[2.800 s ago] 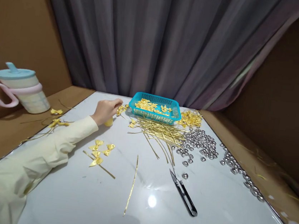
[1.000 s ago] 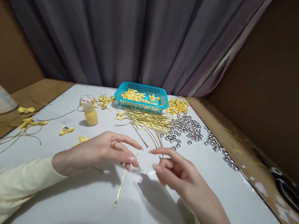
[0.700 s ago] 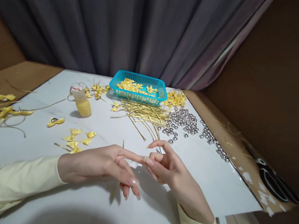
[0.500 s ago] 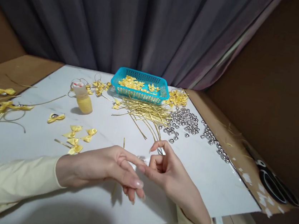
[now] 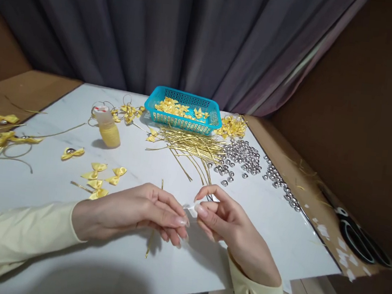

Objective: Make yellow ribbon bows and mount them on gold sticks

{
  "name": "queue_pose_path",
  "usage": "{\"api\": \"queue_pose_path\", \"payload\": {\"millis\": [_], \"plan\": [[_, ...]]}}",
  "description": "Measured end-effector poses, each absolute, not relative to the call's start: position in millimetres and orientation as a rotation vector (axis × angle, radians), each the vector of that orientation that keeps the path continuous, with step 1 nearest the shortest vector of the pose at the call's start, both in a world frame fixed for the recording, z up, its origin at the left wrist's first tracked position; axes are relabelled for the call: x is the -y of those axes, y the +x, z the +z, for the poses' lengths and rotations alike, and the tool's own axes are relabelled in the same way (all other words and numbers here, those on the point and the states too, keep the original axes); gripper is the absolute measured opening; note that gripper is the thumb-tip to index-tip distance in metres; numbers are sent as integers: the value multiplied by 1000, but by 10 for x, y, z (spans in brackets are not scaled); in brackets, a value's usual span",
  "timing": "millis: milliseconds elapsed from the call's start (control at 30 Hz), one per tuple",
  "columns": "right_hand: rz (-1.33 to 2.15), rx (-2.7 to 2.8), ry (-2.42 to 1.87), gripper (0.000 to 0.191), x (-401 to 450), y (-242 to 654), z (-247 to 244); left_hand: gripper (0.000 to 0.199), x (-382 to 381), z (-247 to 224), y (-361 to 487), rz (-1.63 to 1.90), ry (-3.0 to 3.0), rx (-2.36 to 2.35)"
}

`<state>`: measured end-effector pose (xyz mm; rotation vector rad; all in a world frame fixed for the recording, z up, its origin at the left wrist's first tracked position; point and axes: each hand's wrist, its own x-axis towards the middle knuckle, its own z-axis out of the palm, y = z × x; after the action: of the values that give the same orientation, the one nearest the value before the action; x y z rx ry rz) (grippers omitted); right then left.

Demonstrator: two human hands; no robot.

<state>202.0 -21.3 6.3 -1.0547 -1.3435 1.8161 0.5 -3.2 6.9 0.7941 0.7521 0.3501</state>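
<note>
Above the middle front of the white board, my left hand [image 5: 148,213] is closed, its thumb pressed towards the fingertips; whatever sits between them is too small to make out. Facing it, my right hand [image 5: 225,219] has curled fingers, with thumb and forefinger pinched. A small white piece [image 5: 190,208] shows at the right fingertips; I cannot tell whether it is held or lies behind. Under my left hand, a short gold wire tie [image 5: 150,244] lies on the board. Several yellow ribbon bows [image 5: 96,190] lie left of my left hand.
A blue basket [image 5: 217,118] of yellow bows stands at the back. Before it lie gold wire ties [image 5: 191,142] and silver beads [image 5: 242,154]. A bottle [image 5: 109,132] with yellow contents stands left. Black-handled scissors [image 5: 358,238] and white scraps [image 5: 342,255] lie right.
My hands, touching at the fingertips before, have come slightly apart. The right thumb and forefinger have drawn back to the right, and the left fingers have closed together more.
</note>
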Motion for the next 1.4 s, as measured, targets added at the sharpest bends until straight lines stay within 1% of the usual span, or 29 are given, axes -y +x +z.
{"api": "queue_pose_path", "payload": {"millis": [67, 133, 200, 367, 500, 633, 800, 967, 1167, 1400], "plan": [[1808, 1331, -1056, 23, 205, 2014, 59, 13, 29, 92, -4, 350, 781, -762], [1800, 1331, -1062, 23, 202, 1999, 56, 23, 35, 100, -2, 310, 758, -754], [1787, 1334, -1070, 23, 207, 1978, 57, 27, 49, 92, 13, 263, 745, -724], [1734, 1339, -1105, 25, 227, 1945, 63, 14, 88, 68, 57, 248, 794, -694], [1761, 1362, -1107, 32, 218, 1978, 61, 12, 85, 90, 52, 280, 884, -725], [1902, 1487, -1112, 41, 204, 2026, 39, 13, 72, 117, 38, 291, 965, -727], [1980, 1500, -1097, 38, 210, 2078, 47, 16, 55, 134, 26, 315, 1043, -770], [1943, 1417, -1039, 30, 225, 2122, 55, 15, 46, 127, 33, 381, 1092, -842], [1983, 1343, -997, 30, 223, 2082, 5, 18, 64, 136, 67, 445, 1162, -917], [1775, 1203, -966, 26, 181, 2062, -7, 16, 11, 121, 26, 498, 977, -881]]}}
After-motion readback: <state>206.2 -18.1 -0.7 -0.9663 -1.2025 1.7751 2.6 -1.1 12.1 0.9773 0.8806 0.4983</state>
